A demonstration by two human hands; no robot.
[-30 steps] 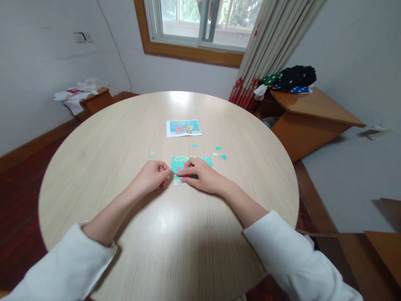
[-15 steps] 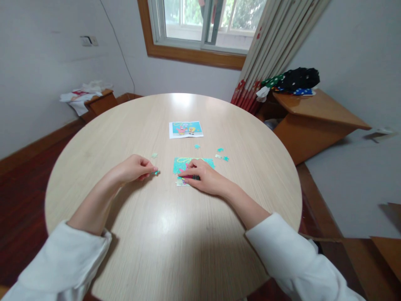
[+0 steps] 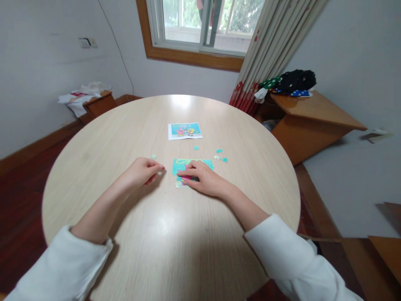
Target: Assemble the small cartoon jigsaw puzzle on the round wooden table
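Lower part of the puzzle [image 3: 191, 163] under the right hand [image 3: 204, 180]; any piece in the left hand [image 3: 142, 172] indiscernible.

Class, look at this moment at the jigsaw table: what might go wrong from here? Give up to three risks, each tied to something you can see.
1. The right hand rests on the part-built puzzle; a sideways drag might split joined pieces.
2. The left hand, fingertips pinched, sits close to the puzzle's left edge; a nudge could shift it.
3. Loose pieces lie just beyond the right hand; a careless reach might scatter them.
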